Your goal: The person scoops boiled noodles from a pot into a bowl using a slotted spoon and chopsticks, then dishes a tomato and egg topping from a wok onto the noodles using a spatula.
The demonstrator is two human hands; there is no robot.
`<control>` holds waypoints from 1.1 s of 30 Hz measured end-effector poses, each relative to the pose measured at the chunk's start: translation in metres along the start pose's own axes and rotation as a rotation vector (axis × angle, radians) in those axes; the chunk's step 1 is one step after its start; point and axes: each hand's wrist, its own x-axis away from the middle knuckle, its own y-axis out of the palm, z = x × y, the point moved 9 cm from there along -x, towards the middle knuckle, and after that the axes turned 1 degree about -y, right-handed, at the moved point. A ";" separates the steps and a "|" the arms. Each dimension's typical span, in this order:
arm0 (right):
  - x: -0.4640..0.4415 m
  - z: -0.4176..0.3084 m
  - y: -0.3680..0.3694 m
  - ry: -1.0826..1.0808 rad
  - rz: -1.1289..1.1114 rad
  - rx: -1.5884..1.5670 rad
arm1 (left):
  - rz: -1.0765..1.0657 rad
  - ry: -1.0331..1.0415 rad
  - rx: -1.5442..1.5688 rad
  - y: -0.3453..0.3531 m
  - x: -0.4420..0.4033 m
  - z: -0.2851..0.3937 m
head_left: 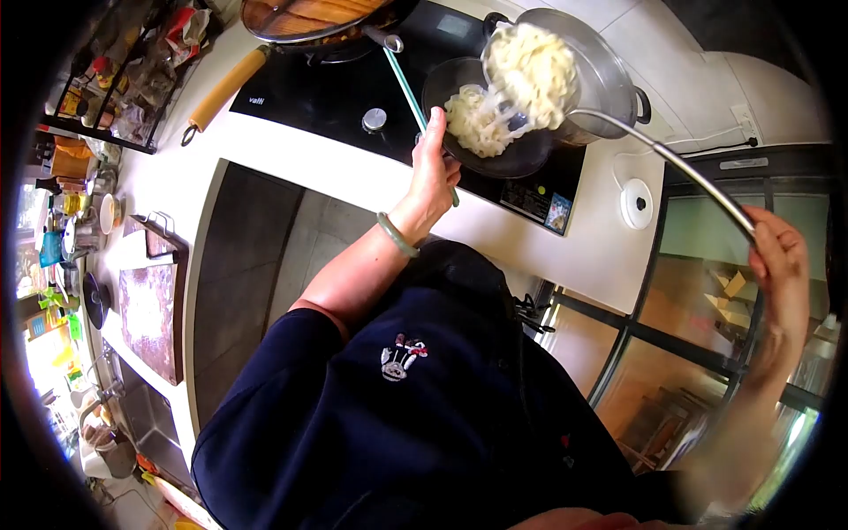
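White noodles [533,71] lie in the dark bowl [528,157] and heap our ladle [669,154], likely soft, slippery and weighty; the handle's far end, clasped by our right grip [779,254], suits steady holding. Our left grip [430,168] grasps chopsticks [405,86] at the bowl's edge.

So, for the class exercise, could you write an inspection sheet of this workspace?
Surface: black hob set in a white counter.
Job's things: pale noodles on a long-handled scoop and in a dark bowl; metal pot alongside.
Clutter: packets and jars crowd a black rack.
Hands: left hand holds chopsticks at the bowl's edge; right hand grasps the scoop's handle.
Cables: cord at the wall socket.
Surroundings: black-framed glass panels.
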 end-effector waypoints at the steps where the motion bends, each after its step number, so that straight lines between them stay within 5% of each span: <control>1: 0.002 -0.001 0.014 0.025 -0.022 -0.017 | 0.003 -0.001 0.000 -0.001 0.001 0.000; 5: 0.013 -0.022 0.055 -0.078 -0.068 0.048 | -0.008 0.001 0.078 -0.001 0.000 -0.002; 9: 0.048 -0.068 0.089 -0.659 0.073 0.598 | -0.013 -0.003 0.131 -0.001 -0.001 -0.005; 14: 0.081 -0.073 0.109 -0.711 0.118 1.069 | -0.022 0.014 0.151 0.002 0.002 0.001; 28: 0.089 -0.059 0.087 -0.896 0.364 1.179 | 0.119 -0.008 0.133 -0.010 -0.002 -0.002; 33: 0.092 -0.064 0.092 -0.993 0.350 1.307 | 0.020 -0.014 0.136 -0.004 -0.003 0.000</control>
